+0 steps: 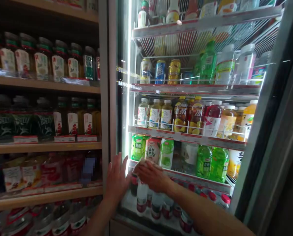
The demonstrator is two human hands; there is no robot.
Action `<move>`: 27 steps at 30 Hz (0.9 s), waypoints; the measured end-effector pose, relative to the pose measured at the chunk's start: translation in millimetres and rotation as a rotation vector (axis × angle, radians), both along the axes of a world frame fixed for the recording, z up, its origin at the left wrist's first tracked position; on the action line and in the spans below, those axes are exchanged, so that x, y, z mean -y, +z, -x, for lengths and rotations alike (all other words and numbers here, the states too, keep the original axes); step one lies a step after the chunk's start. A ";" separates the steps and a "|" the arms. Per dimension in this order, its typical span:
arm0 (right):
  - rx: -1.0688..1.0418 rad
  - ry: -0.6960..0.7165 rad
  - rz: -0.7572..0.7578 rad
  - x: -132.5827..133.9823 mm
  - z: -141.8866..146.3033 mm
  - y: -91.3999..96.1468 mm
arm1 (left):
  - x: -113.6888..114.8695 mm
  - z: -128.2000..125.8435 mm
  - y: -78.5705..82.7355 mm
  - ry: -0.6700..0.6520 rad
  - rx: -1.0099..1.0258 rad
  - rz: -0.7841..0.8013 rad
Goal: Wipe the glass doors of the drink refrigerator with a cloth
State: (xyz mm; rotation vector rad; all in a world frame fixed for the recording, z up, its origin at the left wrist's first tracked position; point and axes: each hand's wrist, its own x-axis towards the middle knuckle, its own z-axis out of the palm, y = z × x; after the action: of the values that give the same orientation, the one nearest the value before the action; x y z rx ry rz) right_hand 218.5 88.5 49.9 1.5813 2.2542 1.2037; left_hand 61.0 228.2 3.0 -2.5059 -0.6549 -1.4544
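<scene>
My left hand point(117, 180) is raised with its fingers spread, at the left frame of the glass door point(123, 131) of a lit drinks cooler. Whether its palm presses on the frame or the glass, I cannot tell. To its right, my right hand point(152, 175) lies slanted against the glass, fingers together and pointing left. Beneath those fingers shows the pale edge of what looks like a cloth point(138, 165), mostly hidden by the hand. Behind the glass near it stand a green carton-like bottle point(166, 154) and a pink-labelled bottle point(153, 147).
Inside the cooler, wire shelves point(185, 133) carry rows of bottles and cans. Clear bottles point(141, 196) stand at its bottom. An open wooden shelf unit point(45, 147) full of drinks adjoins on the left. The cooler's dark right frame point(261, 114) runs down the right side.
</scene>
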 end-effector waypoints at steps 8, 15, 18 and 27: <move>-0.140 -0.040 -0.195 -45.7 20.0 37.3 | -11.5 8.1 16.0 0.022 0.057 -0.032; -0.035 -0.049 -0.210 7.8 -6.9 63.1 | -12.6 3.0 22.0 -0.014 0.074 -0.047; -0.138 -0.253 -0.545 60.4 -28.1 88.2 | -4.3 -9.2 25.3 -0.048 0.069 -0.067; -0.033 -0.427 -0.810 174.7 -71.3 100.2 | 45.1 -59.2 65.3 -0.259 0.189 -0.178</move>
State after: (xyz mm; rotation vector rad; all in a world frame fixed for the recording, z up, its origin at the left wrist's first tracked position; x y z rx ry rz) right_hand 289.7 -86.2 150.1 2.1703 1.3452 2.0735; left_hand 120.1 183.2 68.3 -2.4035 -0.2180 -1.7674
